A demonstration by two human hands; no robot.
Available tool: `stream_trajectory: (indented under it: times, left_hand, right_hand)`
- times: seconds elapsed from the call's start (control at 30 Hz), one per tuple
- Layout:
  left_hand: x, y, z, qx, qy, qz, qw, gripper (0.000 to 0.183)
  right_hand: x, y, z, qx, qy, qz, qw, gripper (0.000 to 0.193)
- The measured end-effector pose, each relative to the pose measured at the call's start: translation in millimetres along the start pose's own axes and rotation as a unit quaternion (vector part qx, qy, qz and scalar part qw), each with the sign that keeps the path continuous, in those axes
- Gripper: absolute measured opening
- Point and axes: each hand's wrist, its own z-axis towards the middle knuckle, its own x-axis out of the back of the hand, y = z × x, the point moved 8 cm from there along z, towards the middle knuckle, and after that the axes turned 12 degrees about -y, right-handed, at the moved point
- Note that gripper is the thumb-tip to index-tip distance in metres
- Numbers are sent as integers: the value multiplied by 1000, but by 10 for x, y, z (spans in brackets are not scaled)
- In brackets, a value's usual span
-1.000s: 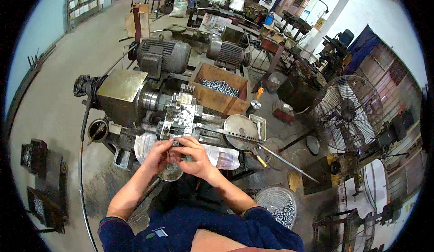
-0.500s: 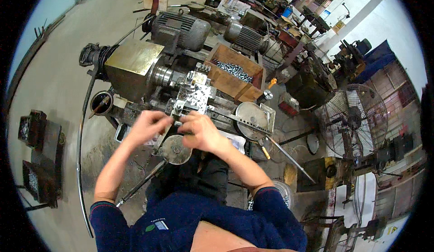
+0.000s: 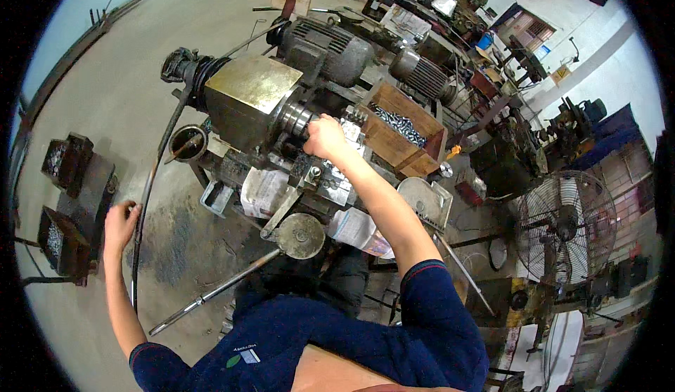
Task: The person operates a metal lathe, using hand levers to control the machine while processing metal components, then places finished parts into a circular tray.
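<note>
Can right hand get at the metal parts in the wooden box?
Likely yes: the wooden box is open-topped and nothing covers the metal parts, though the right hand is at the spindle.

Left hand [image 3: 121,225]: dark hose [image 3: 149,181] just beside fingertips, between hand and machine; contact unclear. Right hand [image 3: 325,137] at chuck [image 3: 295,120]: headstock box [image 3: 253,82] bars left, wooden crate [image 3: 392,147] stands right. Passage over floor [image 3: 184,251] between hose and round-ended lever [image 3: 300,236].
</note>
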Motion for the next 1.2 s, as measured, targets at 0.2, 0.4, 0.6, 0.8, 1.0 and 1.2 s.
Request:
stream_trajectory:
  times: [0.2,0.4,0.6,0.8,1.0,1.2]
  left_hand:
    - [-470,-64,-62,36,8,-83,996,33]
    - [-414,-164,37,109,-5,130,985,24]
    - [382,-1290,743,8,104,335,936,9]
    - [269,-1155,896,44,145,182,971,21]
    - [-1241,-167,1021,56,-24,-157,986,38]
    - [-2790,251,1430,-72,-193,145,968,38]
  right_hand:
    - [58,-90,0,1,-10,74,997,24]
    - [-88,65,118,-12,-44,89,995,26]
    - [5,-13,131,7,-16,111,994,25]
    - [170,-15,-151,43,35,69,996,24]
    - [802,215,-1316,72,158,147,974,33]
    - [298,1210,-2741,-139,101,175,969,33]
